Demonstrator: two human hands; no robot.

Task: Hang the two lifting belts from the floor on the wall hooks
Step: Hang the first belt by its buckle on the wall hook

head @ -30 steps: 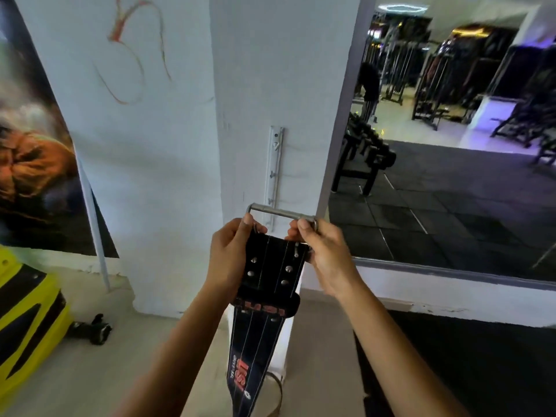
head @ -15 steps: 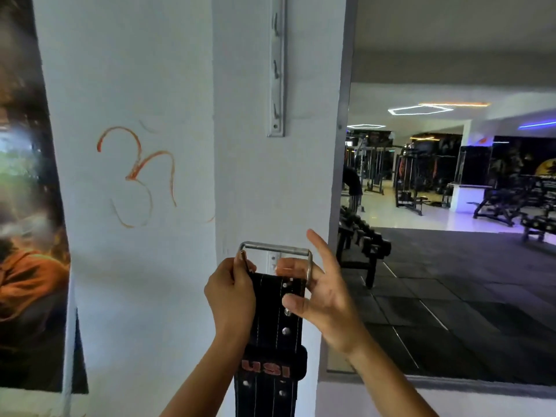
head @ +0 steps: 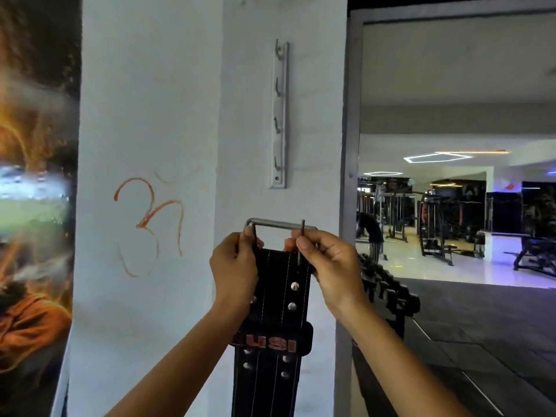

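A black lifting belt point(head: 275, 299) with white stitching, rivets and red letters hangs straight down in front of a white pillar. Its metal buckle point(head: 278, 224) is at the top. My left hand point(head: 234, 270) grips the belt's upper left edge beside the buckle. My right hand point(head: 326, 266) pinches the buckle's prong and the belt's upper right corner. A vertical metal strip with several wall hooks point(head: 279, 115) is fixed to the pillar above the buckle, its lowest hook a short way over it. All hooks are bare. A second belt is not in view.
An orange symbol point(head: 150, 227) is drawn on the pillar's left face. A poster point(head: 33, 206) covers the wall at the left. A large framed mirror point(head: 451, 206) at the right shows a gym floor, a dumbbell rack point(head: 388, 290) and a person bent over.
The view has tilted up and the belt has risen toward the hook strip. My right hand, whose fingers were spread half a second ago, now pinches the buckle's prong.
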